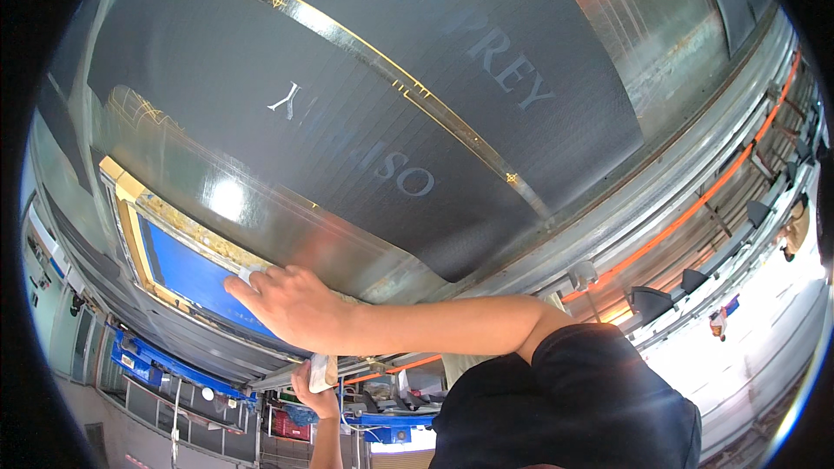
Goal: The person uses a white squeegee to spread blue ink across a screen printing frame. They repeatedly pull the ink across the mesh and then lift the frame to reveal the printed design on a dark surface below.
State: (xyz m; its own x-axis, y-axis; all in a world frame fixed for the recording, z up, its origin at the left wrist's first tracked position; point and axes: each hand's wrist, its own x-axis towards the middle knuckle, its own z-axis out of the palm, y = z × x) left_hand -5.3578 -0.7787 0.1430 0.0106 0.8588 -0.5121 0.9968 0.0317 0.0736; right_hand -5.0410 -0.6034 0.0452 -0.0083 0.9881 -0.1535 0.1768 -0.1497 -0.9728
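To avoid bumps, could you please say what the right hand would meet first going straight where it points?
The right hand would probably meet the blue panel first, though depth is unclear.

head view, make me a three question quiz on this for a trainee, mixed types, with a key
1. What colour is the panel inside the pale-edged frame by the right hand?
2. True or false: the left hand shows lower in the picture than the right hand.
3. What do the dark sheets bear? A) red stripes B) pale lettering C) round holes

Key: 1. Blue; 2. True; 3. B
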